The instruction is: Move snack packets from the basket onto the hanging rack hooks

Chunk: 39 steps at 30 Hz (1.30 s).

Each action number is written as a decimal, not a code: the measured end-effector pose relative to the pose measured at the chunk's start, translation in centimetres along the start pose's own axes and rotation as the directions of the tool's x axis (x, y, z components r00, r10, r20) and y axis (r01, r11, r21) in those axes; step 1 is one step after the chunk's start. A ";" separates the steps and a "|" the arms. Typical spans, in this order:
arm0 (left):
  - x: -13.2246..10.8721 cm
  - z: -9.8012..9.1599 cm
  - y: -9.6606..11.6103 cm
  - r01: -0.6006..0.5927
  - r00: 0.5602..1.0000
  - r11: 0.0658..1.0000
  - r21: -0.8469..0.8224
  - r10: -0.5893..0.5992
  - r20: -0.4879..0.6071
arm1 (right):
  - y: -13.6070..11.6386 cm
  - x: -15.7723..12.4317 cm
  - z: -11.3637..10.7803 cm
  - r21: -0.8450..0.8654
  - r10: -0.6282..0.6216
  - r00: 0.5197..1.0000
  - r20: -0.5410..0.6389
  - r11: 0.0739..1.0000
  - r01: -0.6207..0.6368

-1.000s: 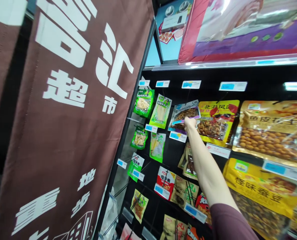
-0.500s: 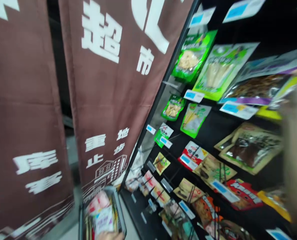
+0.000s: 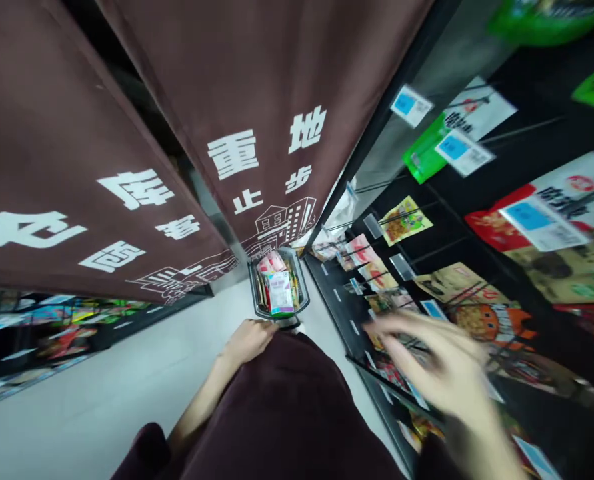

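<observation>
Far left, a low shelf (image 3: 51,320) of bright packs, with its edge along the pale floor (image 3: 101,400). Lots of bare floor between that shelf and the body, wide enough to walk. Above, brown curtain panels (image 3: 141,133) with white letters, hanging down to a narrow gap just behind the shopping basket (image 3: 303,293). In the middle, left hand (image 3: 249,339) curled shut on the near end of the basket, which is full of small packs (image 3: 280,291). Just right of the basket, the edge of the black rack (image 3: 537,100), very close, with only a thin strip of floor there. Further right, right hand (image 3: 437,363), blurry, fingers spread wide, holding nothing, low in front of the hanging snack packs (image 3: 457,283) and price tags (image 3: 541,223). One second ago, up high on a pack at the top hooks; now down low and empty. View swung down too, from the top rows to the floor, with the basket newly seen.
</observation>
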State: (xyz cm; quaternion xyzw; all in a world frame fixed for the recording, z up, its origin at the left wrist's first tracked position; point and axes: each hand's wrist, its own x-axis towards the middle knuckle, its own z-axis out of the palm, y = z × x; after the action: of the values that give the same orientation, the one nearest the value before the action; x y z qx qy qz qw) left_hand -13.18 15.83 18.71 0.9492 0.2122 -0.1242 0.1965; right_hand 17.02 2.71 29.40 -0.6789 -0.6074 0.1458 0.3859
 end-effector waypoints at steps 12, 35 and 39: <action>0.6 1.8 3.6 0.136 0.979 0.990 -0.029 -0.130 0.156 | 14.4 -13.3 22.0 -0.112 0.325 0.702 0.633 0.936 -0.332; -2.5 9.6 7.5 0.317 0.945 0.899 -0.303 -0.325 0.025 | 27.3 -13.7 24.9 -0.228 0.536 0.559 0.633 0.819 -0.527; -2.6 9.8 4.0 0.325 0.940 0.896 -0.303 -0.340 0.001 | 26.8 -14.6 27.5 -0.275 0.694 0.519 0.500 0.695 -0.664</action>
State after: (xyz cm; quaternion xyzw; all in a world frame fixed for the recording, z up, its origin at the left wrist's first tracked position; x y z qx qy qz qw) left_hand -15.10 7.40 12.12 0.8612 0.3926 -0.0977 0.3077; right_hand 14.55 -0.53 -11.45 -0.7941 -0.3830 0.4647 0.0815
